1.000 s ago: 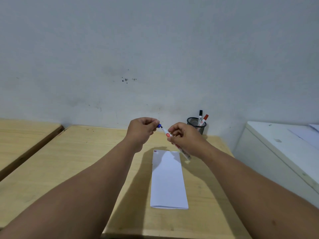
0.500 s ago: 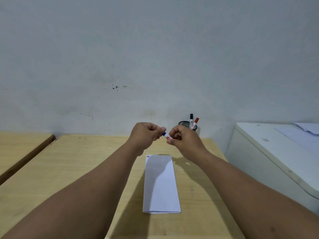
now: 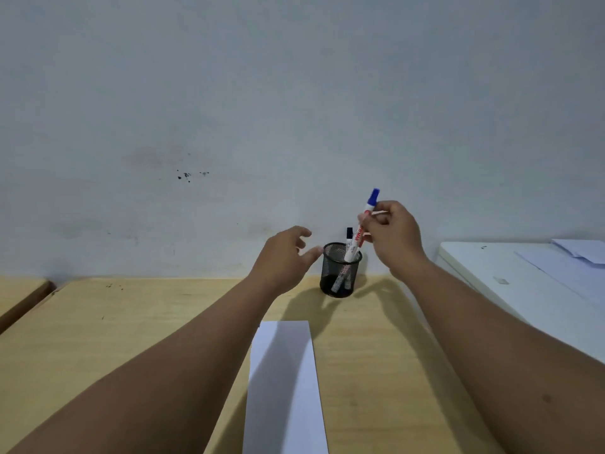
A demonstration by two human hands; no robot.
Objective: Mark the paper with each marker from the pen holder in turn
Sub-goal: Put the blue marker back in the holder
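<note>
Both hands moved apart: right hand pinches blue-capped marker, tip lowered into holder; left hand spread, empty, at holder's 9 o'clock. Paper on surface.

Light wooden table, grey-white wall behind the table with small dark specks, second wooden surface left of the table, white cabinet right of the table, loose sheets on the cabinet.
</note>
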